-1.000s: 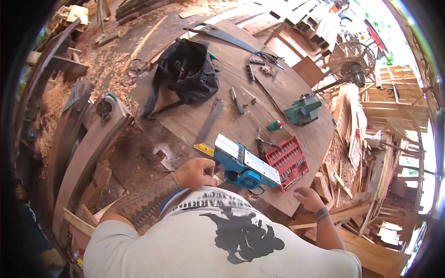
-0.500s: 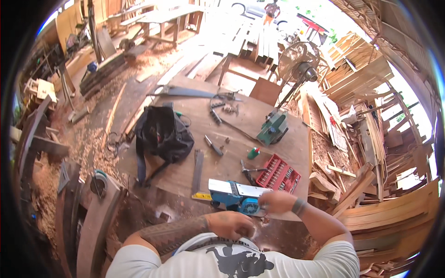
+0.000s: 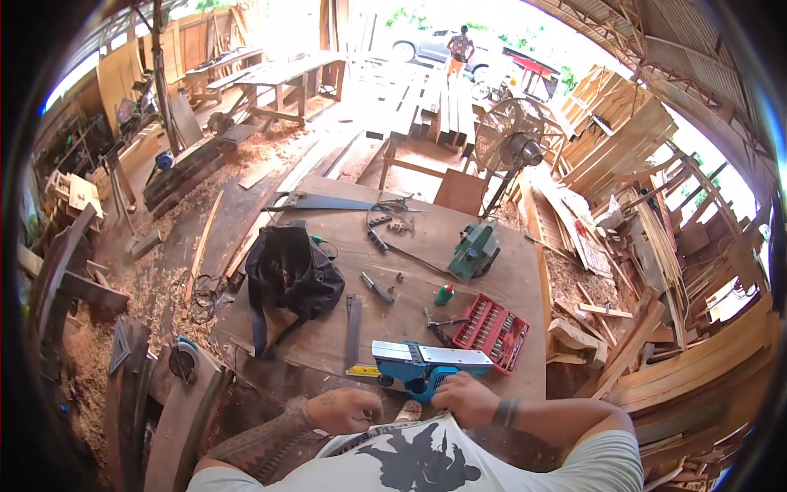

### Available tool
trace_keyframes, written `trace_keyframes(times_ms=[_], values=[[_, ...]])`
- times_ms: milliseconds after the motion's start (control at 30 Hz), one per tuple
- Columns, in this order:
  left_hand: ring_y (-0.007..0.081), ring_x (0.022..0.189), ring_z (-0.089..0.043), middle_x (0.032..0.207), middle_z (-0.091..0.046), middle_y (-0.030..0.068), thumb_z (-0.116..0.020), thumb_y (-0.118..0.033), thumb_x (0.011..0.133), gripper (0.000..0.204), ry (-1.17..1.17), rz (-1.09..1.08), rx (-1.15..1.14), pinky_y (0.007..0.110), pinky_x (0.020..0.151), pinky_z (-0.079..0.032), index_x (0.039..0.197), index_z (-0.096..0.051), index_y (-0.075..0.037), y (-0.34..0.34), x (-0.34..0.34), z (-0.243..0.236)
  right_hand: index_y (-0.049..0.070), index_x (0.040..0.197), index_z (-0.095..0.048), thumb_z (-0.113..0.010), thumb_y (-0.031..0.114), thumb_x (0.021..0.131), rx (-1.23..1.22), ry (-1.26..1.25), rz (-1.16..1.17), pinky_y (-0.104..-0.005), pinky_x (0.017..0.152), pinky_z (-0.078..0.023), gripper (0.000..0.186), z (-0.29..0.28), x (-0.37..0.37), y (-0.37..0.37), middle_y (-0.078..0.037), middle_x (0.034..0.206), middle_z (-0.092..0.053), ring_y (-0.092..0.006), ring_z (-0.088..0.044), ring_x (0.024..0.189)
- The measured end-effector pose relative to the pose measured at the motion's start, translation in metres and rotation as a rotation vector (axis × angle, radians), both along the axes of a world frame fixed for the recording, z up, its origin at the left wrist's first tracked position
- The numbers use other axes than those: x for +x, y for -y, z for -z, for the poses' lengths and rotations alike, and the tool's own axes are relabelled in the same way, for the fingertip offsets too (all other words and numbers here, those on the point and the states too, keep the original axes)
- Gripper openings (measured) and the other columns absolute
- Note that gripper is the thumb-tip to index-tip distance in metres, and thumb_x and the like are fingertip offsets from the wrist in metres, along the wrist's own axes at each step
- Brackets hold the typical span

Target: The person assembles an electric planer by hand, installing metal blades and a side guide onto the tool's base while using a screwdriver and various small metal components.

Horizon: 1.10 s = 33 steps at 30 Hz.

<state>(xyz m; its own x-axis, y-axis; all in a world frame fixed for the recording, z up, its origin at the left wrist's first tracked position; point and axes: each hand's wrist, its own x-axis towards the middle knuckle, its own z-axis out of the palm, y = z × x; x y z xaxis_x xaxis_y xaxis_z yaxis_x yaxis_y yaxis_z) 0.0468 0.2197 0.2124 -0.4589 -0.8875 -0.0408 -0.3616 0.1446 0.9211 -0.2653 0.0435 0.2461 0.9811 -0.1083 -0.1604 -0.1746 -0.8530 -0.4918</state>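
My left hand point(image 3: 348, 411) is closed at the hem of my white shirt point(image 3: 500, 469), its fingertips curled inward. Whatever they may hold is hidden. The fingers of my right hand point(image 3: 469, 400) are closed on the shirt, whose cloth peaks up to them. Just beyond that hand, at the near edge of the work table point(image 3: 328, 348), lies a blue electric hand planer point(image 3: 428, 369) with its flat metal sole facing up. To its right an open red case point(image 3: 492, 331) holds rows of small bits. A ratchet handle point(image 3: 437, 325) rests beside the case.
A black bag point(image 3: 295, 275), a steel square with yellow stock point(image 3: 354, 332), a knife-like tool point(image 3: 377, 287), a green bottle point(image 3: 444, 295), a green planer point(image 3: 475, 250) and a handsaw point(image 3: 336, 202) lie on the table. A fan point(image 3: 512, 139) stands behind; timber and shavings surround it.
My right hand has left the blue planer and come back to the shirt. The left hand has moved left from my belly. My view has tilted up slightly.
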Motion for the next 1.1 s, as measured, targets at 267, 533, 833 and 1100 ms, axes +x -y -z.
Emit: trace_keyframes(times_ms=[267,533,833,1100], values=[[0.0381,0.112,-0.073,0.112,-0.078,0.0155,-0.076,-0.015,0.086,0.029,0.303,0.074,-0.2,0.048,0.099,-0.058,0.114,-0.077,-0.007,-0.06,0.018,0.04,0.005,0.117,-0.076,-0.071,0.026,0.099,0.805,-0.197,0.666,-0.0404,0.089,-0.058,0.028,0.185,-0.067,-0.014,-0.011,0.104,-0.077,-0.0227,-0.072,0.093],[0.0437,0.081,-0.073,0.078,-0.07,0.0174,-0.072,-0.018,0.082,0.006,0.417,-0.458,-0.455,0.054,0.074,-0.058,0.084,-0.072,-0.012,-0.014,0.083,0.073,0.01,0.127,-0.081,-0.067,0.033,0.104,0.221,-0.455,0.208,-0.0467,0.103,-0.059,0.036,0.391,-0.175,-0.023,-0.021,0.128,-0.079,-0.0374,-0.077,0.116],[0.0367,0.093,-0.077,0.103,-0.079,0.0239,-0.073,-0.028,0.095,0.025,0.491,-0.042,0.519,0.05,0.084,-0.059,0.108,-0.078,-0.007,-0.135,0.058,0.254,0.002,0.123,-0.081,-0.068,0.031,0.106,0.338,-0.396,0.304,-0.0428,0.101,-0.057,0.036,0.309,-0.104,-0.029,-0.023,0.116,-0.081,-0.0346,-0.076,0.113],[0.036,0.094,-0.076,0.106,-0.08,0.0233,-0.073,-0.031,0.096,0.03,0.233,-0.522,0.863,0.049,0.086,-0.059,0.111,-0.08,-0.006,-0.163,0.062,0.258,0.005,0.12,-0.082,-0.073,0.038,0.099,0.804,-0.632,0.654,-0.0489,0.094,-0.058,0.04,0.289,-0.234,-0.049,-0.02,0.117,-0.082,-0.0351,-0.077,0.105]])
